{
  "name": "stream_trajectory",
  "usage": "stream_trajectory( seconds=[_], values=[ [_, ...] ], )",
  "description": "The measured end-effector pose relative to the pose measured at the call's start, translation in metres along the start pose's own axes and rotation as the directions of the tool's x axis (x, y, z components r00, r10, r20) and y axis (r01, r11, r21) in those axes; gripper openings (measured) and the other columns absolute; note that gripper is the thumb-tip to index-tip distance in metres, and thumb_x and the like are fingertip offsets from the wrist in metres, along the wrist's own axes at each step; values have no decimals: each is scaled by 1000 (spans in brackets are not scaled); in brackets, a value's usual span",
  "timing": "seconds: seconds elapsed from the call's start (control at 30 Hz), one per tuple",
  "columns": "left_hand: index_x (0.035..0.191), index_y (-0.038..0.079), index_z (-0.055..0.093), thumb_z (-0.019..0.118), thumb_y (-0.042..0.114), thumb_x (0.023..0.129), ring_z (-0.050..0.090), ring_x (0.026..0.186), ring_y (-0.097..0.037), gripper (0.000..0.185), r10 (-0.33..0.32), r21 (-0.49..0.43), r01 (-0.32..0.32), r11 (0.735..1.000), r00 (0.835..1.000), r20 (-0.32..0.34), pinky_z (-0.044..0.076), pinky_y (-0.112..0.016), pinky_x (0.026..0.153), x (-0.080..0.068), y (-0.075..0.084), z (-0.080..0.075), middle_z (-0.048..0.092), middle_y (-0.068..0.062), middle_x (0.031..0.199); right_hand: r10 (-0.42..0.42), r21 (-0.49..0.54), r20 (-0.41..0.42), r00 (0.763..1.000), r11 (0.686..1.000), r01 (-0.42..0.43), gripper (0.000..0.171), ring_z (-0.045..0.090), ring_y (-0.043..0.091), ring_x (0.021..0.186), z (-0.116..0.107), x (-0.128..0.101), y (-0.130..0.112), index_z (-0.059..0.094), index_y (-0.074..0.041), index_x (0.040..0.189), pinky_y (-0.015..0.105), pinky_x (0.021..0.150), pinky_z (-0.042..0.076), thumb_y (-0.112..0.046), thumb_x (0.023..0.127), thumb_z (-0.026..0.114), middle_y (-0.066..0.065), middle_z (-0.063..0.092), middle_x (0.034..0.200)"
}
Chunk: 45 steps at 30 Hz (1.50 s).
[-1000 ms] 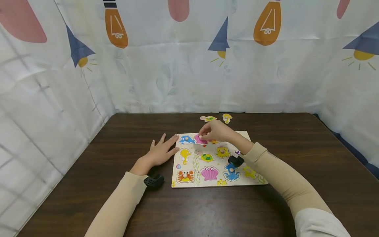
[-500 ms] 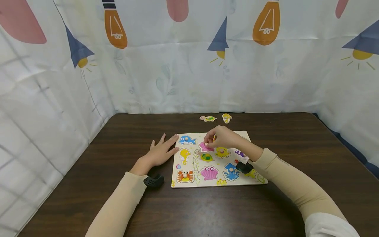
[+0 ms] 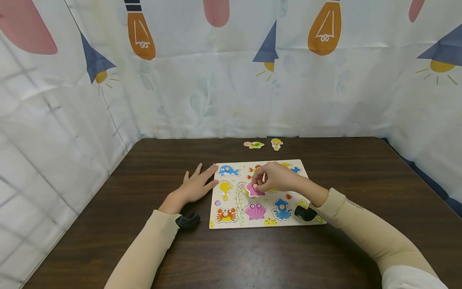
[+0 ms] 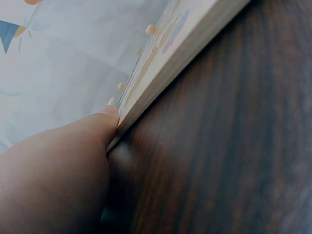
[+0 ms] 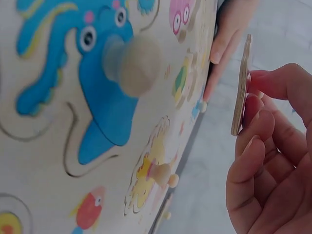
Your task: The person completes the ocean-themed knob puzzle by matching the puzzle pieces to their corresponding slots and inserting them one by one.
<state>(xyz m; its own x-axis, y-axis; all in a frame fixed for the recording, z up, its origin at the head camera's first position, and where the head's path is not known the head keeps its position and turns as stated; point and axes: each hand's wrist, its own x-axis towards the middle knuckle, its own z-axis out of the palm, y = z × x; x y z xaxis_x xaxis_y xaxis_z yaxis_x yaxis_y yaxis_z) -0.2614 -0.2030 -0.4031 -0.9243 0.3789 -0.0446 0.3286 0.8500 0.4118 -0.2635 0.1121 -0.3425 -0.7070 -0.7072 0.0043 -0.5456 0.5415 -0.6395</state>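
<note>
A pale wooden peg puzzle board (image 3: 249, 225) with sea-animal pictures lies on the table. My right hand (image 3: 276, 176) is over its middle, pinching a pink shell puzzle piece (image 3: 254, 190) between thumb and fingers. In the right wrist view that shell piece (image 5: 242, 87) shows edge-on, raised off the board. My left hand (image 3: 195, 186) rests on the table with fingers spread, its fingertips at the board's left edge. The left wrist view shows the thumb (image 4: 92, 126) against the board's side. Below the held piece is the pink shell picture (image 3: 255, 211), its place uncovered.
Behind the board lie a loose turtle piece (image 3: 254, 145) and a yellow piece (image 3: 276, 144). Knobbed pieces sit in the board, among them a blue whale (image 3: 227, 170), a crab (image 3: 226, 215) and a blue squid (image 3: 282, 209). A patterned curtain (image 3: 216, 100) hangs behind the table.
My right hand has carried the shell piece from the board's upper row down toward its middle, nearer the body. The left hand has stayed in place.
</note>
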Motion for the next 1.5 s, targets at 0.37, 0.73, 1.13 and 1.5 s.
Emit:
stream_trajectory(
  seconds=[0.37, 0.73, 1.13, 1.5],
  values=[
    [166, 20, 21, 46, 46, 109, -2, 156, -40, 68, -5, -5, 5, 1000, 1000, 5, -7, -74, 113, -2, 1, 0, 17, -4, 171, -31, -6, 76, 997, 999, 32, 9, 52, 8, 63, 12, -11, -4, 76, -12, 82, 23, 57, 42, -5, 87, 78, -9, 57, 66],
    [166, 19, 21, 46, 46, 108, -1, 156, -40, 69, -7, -5, 7, 1000, 1000, 4, -7, -74, 113, -1, 1, 0, 17, -5, 171, 25, -58, 115, 993, 998, -18, 10, 51, 5, 62, 23, -15, -8, 77, -17, 81, 23, 58, 41, -9, 87, 81, -11, 57, 65],
    [166, 20, 20, 46, 46, 109, -2, 156, -39, 68, -3, -7, 3, 1000, 1000, 10, -7, -74, 113, -1, 2, 0, 16, -3, 171, 65, -137, 118, 991, 989, -48, 13, 52, 7, 65, 31, -15, -12, 77, -22, 79, 25, 59, 41, -13, 87, 82, -10, 58, 65],
    [166, 18, 22, 47, 46, 108, 0, 155, -41, 68, 1, 0, -1, 1000, 1000, -2, -6, -74, 113, -1, 2, -1, 18, -6, 170, 99, -165, 97, 990, 983, -82, 9, 53, 7, 65, 32, -16, -18, 79, -19, 81, 24, 58, 41, -14, 87, 83, -11, 60, 65]
  ],
)
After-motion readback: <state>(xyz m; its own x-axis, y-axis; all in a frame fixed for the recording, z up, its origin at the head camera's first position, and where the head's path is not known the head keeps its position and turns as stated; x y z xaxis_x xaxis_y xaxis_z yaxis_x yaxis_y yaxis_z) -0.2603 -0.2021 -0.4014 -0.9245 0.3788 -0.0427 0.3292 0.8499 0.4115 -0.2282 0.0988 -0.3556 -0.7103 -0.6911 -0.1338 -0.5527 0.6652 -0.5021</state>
